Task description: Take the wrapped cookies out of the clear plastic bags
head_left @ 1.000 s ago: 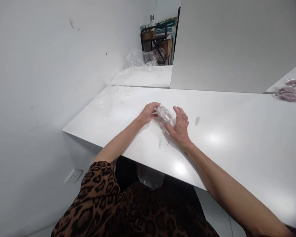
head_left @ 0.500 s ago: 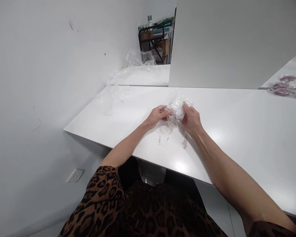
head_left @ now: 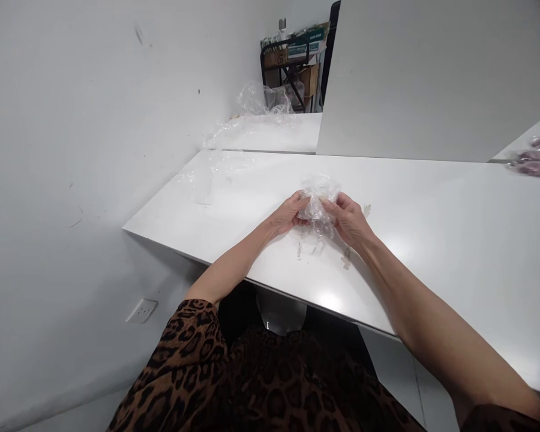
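Between my two hands is a bunched wad of clear plastic film (head_left: pixel 317 207), crinkled and shiny, just over the white table (head_left: pixel 409 198). My left hand (head_left: pixel 292 211) grips its left side, the fingers partly hidden behind the film. On the other side my right hand (head_left: pixel 347 219) is closed on it, with the thumb pressed onto the front. Loose folds of the film hang down toward the tabletop. Whether anything is wrapped inside cannot be made out.
More thin clear film (head_left: pixel 202 180) lies on the table's left part and heaps up by the wall. A grey panel (head_left: pixel 423 78) stands along the back edge. Purplish items in clear wrapping (head_left: pixel 535 162) lie far right. A black rack (head_left: pixel 285 66) with boxes stands beyond.
My right thumb has moved left and down onto the front of the film, and the wad looks more gathered. The camera view has shifted slightly.
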Action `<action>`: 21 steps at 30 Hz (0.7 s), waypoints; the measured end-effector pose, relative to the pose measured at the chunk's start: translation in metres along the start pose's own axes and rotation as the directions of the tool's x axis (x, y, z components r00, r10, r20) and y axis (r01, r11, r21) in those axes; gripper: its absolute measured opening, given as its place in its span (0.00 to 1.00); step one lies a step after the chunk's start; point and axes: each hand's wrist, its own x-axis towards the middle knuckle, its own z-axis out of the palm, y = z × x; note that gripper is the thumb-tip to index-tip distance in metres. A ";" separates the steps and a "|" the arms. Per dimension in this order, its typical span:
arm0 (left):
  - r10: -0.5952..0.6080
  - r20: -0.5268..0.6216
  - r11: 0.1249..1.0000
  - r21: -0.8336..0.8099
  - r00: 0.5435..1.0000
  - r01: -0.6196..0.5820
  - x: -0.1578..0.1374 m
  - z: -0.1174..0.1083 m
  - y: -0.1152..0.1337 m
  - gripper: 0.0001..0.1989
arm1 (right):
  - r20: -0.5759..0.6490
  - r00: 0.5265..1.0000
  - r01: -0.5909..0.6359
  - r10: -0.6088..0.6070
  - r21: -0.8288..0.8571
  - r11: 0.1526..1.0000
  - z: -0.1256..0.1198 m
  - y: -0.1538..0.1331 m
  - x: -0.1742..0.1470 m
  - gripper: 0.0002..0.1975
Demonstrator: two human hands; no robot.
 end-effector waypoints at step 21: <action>0.022 0.046 0.996 -0.086 0.999 -0.018 -0.001 -0.003 0.003 0.42 | -0.402 0.909 0.085 0.107 0.431 0.898 -0.023 -0.004 0.019 0.18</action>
